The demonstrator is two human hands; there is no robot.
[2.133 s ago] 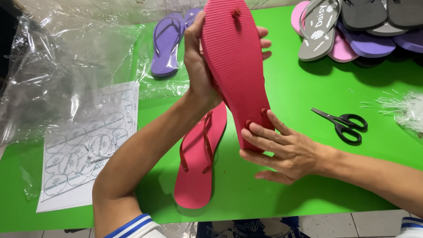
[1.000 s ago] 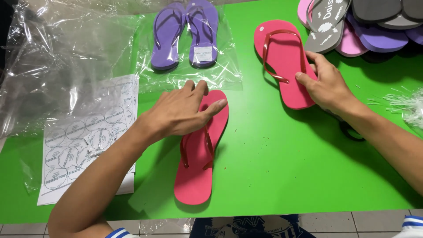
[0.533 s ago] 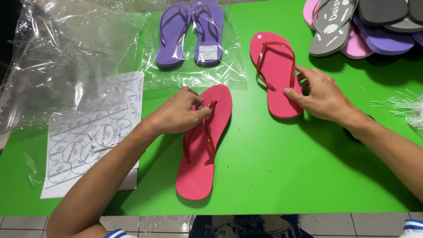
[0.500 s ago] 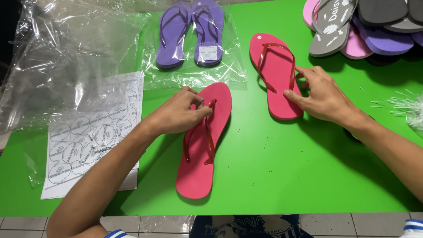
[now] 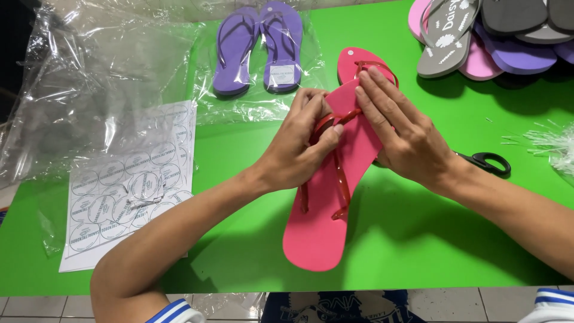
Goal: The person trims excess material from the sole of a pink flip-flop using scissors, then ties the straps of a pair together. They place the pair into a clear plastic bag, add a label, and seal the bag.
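A pink flip-flop [image 5: 326, 209] with a red strap lies sole-down on the green table [image 5: 418, 239], its toe end raised under my hands. My left hand [image 5: 302, 149] pinches the red strap near the toe post. My right hand [image 5: 403, 128] rests flat on the toe end of the same flip-flop, fingers together. A second pink flip-flop [image 5: 353, 60] lies just behind, mostly hidden by my hands; only its front part shows.
A bagged pair of purple flip-flops [image 5: 260, 45] lies at the back. Clear plastic bags [image 5: 89, 78] pile up at the left above a sheet of round stickers [image 5: 128, 185]. Black scissors [image 5: 487, 161] lie under my right wrist. Several mixed flip-flops [image 5: 496, 30] stack at the back right.
My right hand left the far pink flip-flop and came onto the near one. The near flip-flop shifted right and its toe end rose, now overlapping the far one. My left hand keeps the strap.
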